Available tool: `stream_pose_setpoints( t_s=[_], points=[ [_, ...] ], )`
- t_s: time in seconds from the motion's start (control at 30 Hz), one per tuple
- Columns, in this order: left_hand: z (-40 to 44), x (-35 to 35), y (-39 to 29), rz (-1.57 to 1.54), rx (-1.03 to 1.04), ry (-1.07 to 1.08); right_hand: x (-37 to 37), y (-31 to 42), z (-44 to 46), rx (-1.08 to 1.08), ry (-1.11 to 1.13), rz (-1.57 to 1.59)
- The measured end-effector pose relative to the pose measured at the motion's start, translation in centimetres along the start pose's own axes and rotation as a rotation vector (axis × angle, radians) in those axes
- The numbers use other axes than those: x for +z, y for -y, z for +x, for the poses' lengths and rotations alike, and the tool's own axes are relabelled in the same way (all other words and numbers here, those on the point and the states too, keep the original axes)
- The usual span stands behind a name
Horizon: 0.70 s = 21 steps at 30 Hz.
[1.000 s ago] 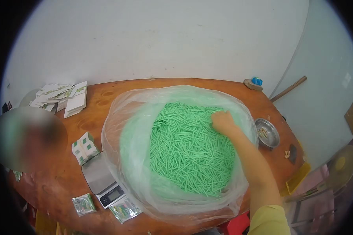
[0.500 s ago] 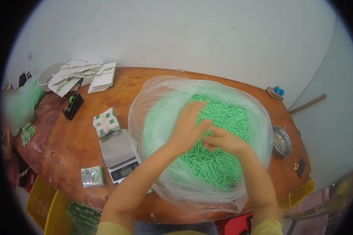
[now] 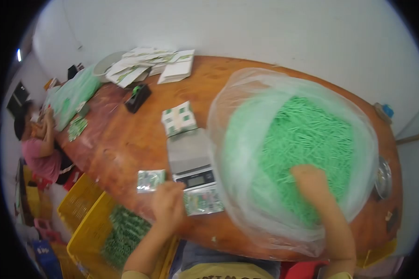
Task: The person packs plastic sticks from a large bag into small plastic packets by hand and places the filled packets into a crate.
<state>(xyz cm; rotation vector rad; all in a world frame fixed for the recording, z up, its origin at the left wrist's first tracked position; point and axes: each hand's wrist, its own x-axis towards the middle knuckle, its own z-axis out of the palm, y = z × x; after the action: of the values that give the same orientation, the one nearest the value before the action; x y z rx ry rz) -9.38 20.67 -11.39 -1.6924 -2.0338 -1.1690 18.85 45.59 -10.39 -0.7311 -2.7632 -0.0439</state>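
Note:
Green sticks (image 3: 312,139) fill a large clear plastic bag (image 3: 239,125) on the wooden table. My right hand (image 3: 309,181) is on the sticks near the front of the pile, its fingers curled and partly lost among them. Beside a small green-and-silver packet (image 3: 150,180), my left hand (image 3: 169,200) is closed; what it may hold is hidden. A second packet (image 3: 203,201) lies just right of that hand, in front of the digital scale (image 3: 188,151). Behind the scale sits a white-and-green checked bundle (image 3: 179,118).
White printed cartons (image 3: 177,69) and a black tape dispenser (image 3: 138,97) are at the back left. A yellow crate (image 3: 88,228) stands below the table's front-left edge. A co-worker (image 3: 39,149) sits at far left. A metal bowl (image 3: 383,179) is right of the bag.
The view has swung left, bringing the co-worker into sight. My hands, close together over the bag half a second before, are now apart: the left near the packets, the right on the sticks.

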Motion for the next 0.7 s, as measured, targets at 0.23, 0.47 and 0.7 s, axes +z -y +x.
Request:
stream_pose_setpoints(
  t_s=[0.23, 0.47, 0.7],
  points=[
    [-3.8, 3.4, -0.5, 0.3, 0.406, 0.371, -2.0, 0.4, 2.3, 0.29, -0.32, 0.887],
    [-3.8, 3.0, -0.1, -0.01, 0.3, 0.279, -2.4, 0.2, 1.5, 0.285, -0.412, 0.688],
    [3.6, 3.0, -5.6, -0.55, 0.004, 0.233, -4.5, -0.3, 2.7, 0.527, -0.337, 1.45]
  ],
)
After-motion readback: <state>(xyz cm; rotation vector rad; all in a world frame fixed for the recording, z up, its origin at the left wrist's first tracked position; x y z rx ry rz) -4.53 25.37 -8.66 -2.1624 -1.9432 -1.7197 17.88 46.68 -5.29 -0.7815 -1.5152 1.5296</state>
